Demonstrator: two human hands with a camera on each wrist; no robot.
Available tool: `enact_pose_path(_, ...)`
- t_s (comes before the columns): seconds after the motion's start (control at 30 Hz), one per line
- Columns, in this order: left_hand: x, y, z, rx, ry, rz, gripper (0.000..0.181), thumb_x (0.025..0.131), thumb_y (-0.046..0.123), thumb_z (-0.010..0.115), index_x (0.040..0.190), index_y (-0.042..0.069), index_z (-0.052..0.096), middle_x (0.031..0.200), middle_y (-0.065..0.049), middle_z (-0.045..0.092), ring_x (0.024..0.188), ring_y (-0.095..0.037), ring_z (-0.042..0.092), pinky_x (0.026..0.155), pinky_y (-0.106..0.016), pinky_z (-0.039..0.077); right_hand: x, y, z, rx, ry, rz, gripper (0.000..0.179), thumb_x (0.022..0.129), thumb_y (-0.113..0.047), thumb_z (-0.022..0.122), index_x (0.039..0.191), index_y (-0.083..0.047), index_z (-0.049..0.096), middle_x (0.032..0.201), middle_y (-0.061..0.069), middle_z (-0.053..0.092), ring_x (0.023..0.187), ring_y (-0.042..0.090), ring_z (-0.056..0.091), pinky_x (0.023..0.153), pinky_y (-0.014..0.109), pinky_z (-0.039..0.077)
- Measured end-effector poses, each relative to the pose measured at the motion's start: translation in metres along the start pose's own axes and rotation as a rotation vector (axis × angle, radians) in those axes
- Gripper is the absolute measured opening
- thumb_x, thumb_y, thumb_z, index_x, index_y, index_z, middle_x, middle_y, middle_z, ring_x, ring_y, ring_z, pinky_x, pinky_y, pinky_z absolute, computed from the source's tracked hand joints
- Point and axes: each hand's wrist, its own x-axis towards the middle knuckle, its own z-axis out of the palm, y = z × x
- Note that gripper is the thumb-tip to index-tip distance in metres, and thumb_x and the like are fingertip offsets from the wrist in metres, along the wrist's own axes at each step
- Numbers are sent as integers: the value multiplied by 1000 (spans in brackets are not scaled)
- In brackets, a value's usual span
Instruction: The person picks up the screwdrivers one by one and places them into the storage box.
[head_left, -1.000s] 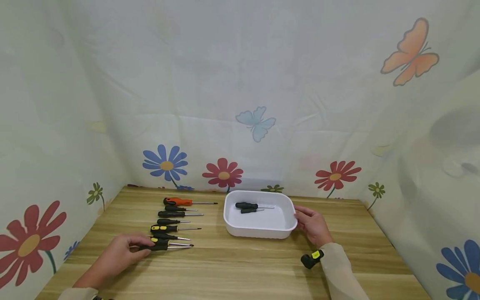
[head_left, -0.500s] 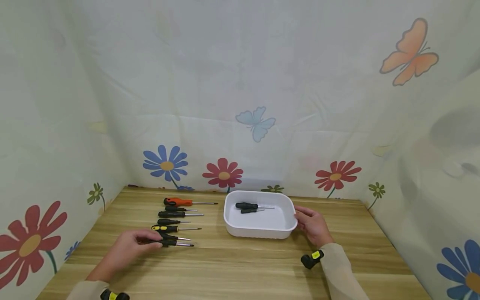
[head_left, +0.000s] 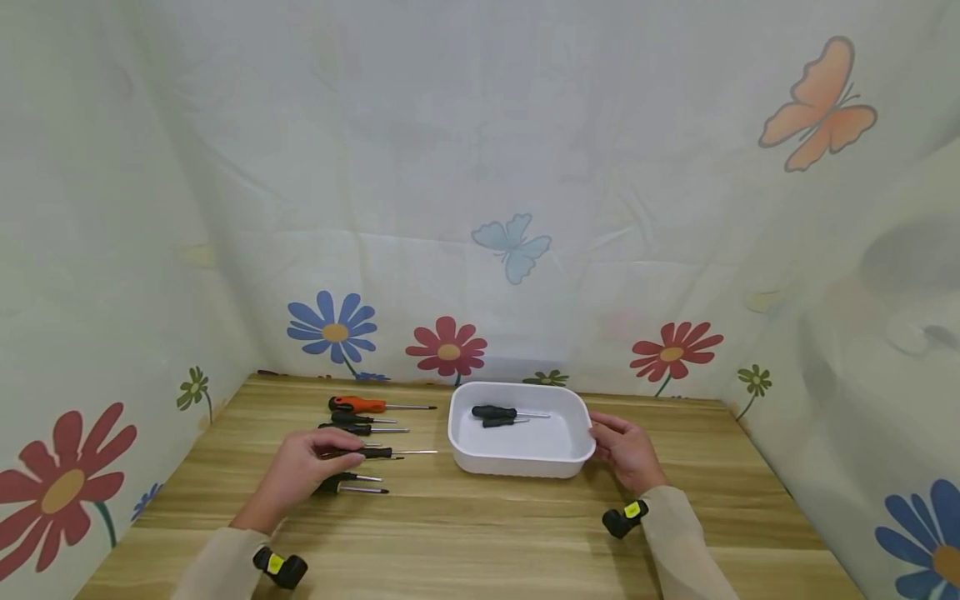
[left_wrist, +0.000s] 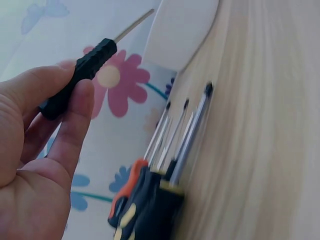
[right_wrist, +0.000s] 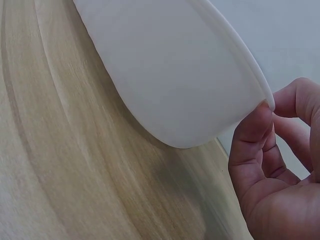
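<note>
My left hand (head_left: 294, 471) pinches the dark handle of a screwdriver (left_wrist: 92, 65) between thumb and fingers. This screwdriver is raised above the row on the table, its thin shaft pointing right toward the white tray (head_left: 517, 467). At the tray's right end, my right hand (head_left: 632, 457) grips the rim, the thumb (right_wrist: 255, 122) on the near side and fingers beyond it. Inside the tray lie two black screwdrivers, a larger one (head_left: 492, 412) and a smaller one (head_left: 495, 422).
Left of the tray, several screwdrivers lie roughly parallel, tips to the right. An orange-and-black screwdriver (head_left: 363, 405) is farthest back; my left hand partly covers others. The wooden table (head_left: 480, 542) is enclosed at the back and sides by flower-patterned cloth (head_left: 390, 200).
My left hand has lifted a dark screwdriver from the near end of the row and moved away from me and to the right with it. My right hand and the tray have stayed put.
</note>
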Motion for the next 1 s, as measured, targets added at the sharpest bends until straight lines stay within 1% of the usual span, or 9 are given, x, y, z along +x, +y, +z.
enact_pose_path(0.1,7,5,8,-36,4,10,29,82,31,87,104,13,82,110,-7,77,94,-5,70,78,-21,59,0,1,1,8,-1,1,43,98,-8,68,139,1,61,111,6,76,80,13,68,70,25,60)
enact_pose_path(0.17,11,7,14,-56,23,8,29,81,31,88,103,13,82,110,-8,77,91,-5,70,75,-21,60,0,2,1,21,-3,1,43,97,-7,68,138,3,60,108,6,76,78,13,68,69,25,59)
enact_pose_path(0.27,17,11,22,-83,49,3,29,80,31,88,104,14,82,111,-9,76,89,-7,71,73,-22,60,1,3,1,37,-8,-3,44,97,-5,68,139,5,59,104,5,76,77,12,68,68,25,59)
enact_pose_path(0.33,22,13,27,-91,60,1,29,80,32,88,103,16,82,111,-8,76,89,-8,71,74,-22,59,1,4,1,47,-9,-7,43,97,-4,68,138,5,60,101,4,76,76,12,68,67,26,60)
enact_pose_path(0.47,33,18,38,-102,47,29,30,81,31,87,105,14,82,110,-6,76,92,-11,72,78,-21,59,2,4,0,41,-14,-8,44,97,-5,68,139,5,59,99,1,76,76,12,68,68,26,59)
enact_pose_path(0.6,43,24,48,-111,40,55,30,82,29,87,106,12,81,109,-5,77,96,-16,73,81,-20,59,1,3,-1,33,-25,-12,46,97,-7,68,140,4,58,105,3,76,79,12,68,70,26,60)
enact_pose_path(0.73,54,26,59,-114,41,47,28,82,29,87,104,13,82,109,-4,78,99,-18,73,82,-22,60,1,3,0,20,-19,-12,44,97,-8,69,139,3,60,107,3,76,80,13,69,70,26,60)
enact_pose_path(0.8,59,26,64,-107,40,34,25,82,29,88,102,16,82,107,-3,79,98,-16,73,83,-22,60,2,3,0,9,-19,-14,44,97,-8,69,139,2,60,107,3,76,81,13,69,71,26,60)
enact_pose_path(1.0,70,28,74,-128,21,-2,20,82,28,88,100,20,82,105,0,79,98,-17,72,86,-29,61,1,1,0,19,-14,-8,43,97,-7,68,138,2,61,106,2,76,82,13,70,72,27,61)
